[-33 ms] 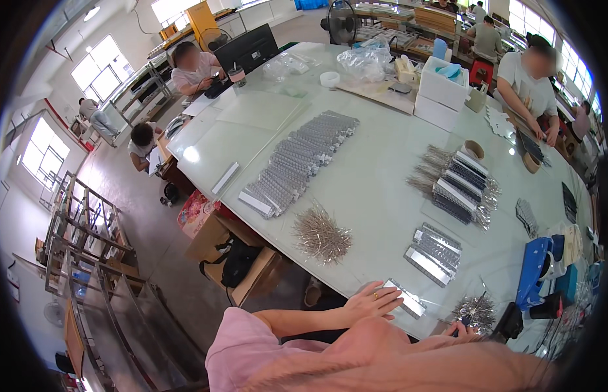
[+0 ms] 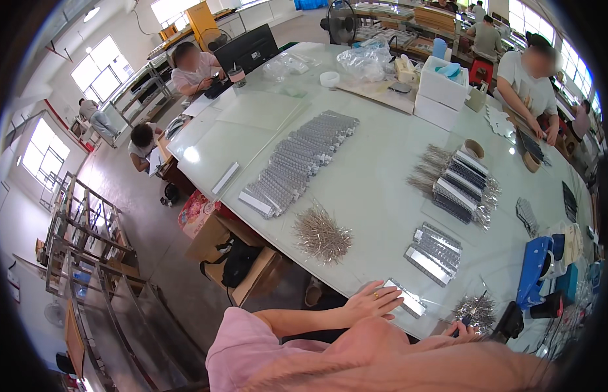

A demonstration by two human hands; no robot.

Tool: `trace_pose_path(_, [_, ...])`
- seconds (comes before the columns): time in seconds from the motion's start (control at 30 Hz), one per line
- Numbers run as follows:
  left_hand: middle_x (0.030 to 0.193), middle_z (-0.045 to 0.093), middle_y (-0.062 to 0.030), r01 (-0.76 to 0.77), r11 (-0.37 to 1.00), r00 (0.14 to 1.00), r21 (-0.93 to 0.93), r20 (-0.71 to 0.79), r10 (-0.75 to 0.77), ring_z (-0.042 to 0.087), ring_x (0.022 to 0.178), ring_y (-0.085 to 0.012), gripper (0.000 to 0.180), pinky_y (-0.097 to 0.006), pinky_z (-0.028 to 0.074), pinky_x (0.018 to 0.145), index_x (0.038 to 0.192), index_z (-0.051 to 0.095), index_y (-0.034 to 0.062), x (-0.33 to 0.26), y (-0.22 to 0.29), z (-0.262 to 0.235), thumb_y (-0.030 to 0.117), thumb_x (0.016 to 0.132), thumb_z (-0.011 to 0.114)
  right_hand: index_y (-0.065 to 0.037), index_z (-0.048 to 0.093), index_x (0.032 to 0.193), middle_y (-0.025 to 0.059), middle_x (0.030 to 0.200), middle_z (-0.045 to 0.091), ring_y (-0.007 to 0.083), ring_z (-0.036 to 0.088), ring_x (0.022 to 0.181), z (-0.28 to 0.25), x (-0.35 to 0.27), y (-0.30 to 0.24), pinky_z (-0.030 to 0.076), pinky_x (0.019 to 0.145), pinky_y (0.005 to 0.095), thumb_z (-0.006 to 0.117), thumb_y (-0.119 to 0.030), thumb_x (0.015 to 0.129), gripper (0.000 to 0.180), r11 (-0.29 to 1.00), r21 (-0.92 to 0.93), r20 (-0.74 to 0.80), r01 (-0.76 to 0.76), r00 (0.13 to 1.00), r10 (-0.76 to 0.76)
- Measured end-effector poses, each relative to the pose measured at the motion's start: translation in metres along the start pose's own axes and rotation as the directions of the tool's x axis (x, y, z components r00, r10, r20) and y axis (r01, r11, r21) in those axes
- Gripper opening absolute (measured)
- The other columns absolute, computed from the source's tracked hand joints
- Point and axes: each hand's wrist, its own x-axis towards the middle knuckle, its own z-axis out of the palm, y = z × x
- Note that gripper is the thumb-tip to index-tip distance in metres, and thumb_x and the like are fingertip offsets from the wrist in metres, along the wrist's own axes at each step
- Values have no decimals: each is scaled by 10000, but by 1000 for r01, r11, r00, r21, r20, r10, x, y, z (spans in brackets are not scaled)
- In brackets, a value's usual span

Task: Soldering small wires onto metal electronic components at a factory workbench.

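- Left hand [image 2: 372, 302]: palm down, fingers loosely spread, resting flat on the near edge of the table [image 2: 376, 176]; fingertips touch the end of a narrow silvery strip [image 2: 404, 297]. A ring shows on one finger.
- Silvery strip: long flat rectangle, metallic sheen, lying at the table's near edge, just right of the left hand.
- Right hand [image 2: 462, 331]: fingers curled around a small dark tool [image 2: 467, 320]; grip detail too small to tell further. It sits just below a bristly heap of thin metal pins [image 2: 477, 307].
- Table: pale, glossy, glass-like top with rounded corner; reflects window light.
- Loose pin pile [image 2: 321, 234]: spiky, tangled wire-like pieces, mid-table, well apart from both hands.
- Long row of silver strips [image 2: 297, 163]: overlapped like shingles, running diagonally.
- Paired strip stack [image 2: 434, 253]: ribbed, grey-silver, between the hands and the far side.
- Sleeve [image 2: 242, 340]: soft pink fabric.
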Motion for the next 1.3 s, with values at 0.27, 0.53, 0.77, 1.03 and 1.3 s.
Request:
trace_pose_path(0.27, [1285,604,-73,-8,1000,1000,28,30,7,568,1198,-198,518,-434,410,1033,1280,604,80,1,-2,3,330,834,688,-38,609,1039,203,1199,520,444,484,1246,29,-12,22,399,1039,510,650,57,867,201,980,170,-242,106,968,-63])
trace_pose_path(0.53, [1291,603,-70,0,1000,999,11,44,-1,574,1195,-196,522,-421,430,1018,1280,608,82,-1,-1,-2,317,824,703,-22,626,1022,214,1189,534,445,495,1240,28,-15,28,408,1034,526,662,37,864,173,975,166,-256,149,961,-103])
trace_pose_path(0.77, [1284,606,-68,9,1000,1000,-11,-1,-9,579,1187,-199,545,-416,436,1010,1275,606,83,-2,8,-4,308,794,725,-17,627,1015,212,1173,542,426,529,1188,10,-17,20,420,1024,495,645,35,871,155,989,70,-214,130,970,-112])
trace_pose_path(1.03, [1320,589,-74,122,982,987,-147,119,-105,552,1249,-258,480,-506,358,1063,1259,626,133,4,-8,-17,255,801,699,-51,625,1020,173,1104,590,333,571,1057,0,13,-29,460,974,415,693,-4,848,191,984,121,-183,129,977,-105])
trace_pose_path(1.3, [1305,595,-72,67,989,990,-132,132,-49,533,1233,-262,461,-531,316,1084,1222,661,139,19,-2,-11,301,795,727,-91,642,964,102,928,588,272,614,854,4,-9,-24,406,1074,480,746,-2,767,239,951,277,-180,134,980,-86])
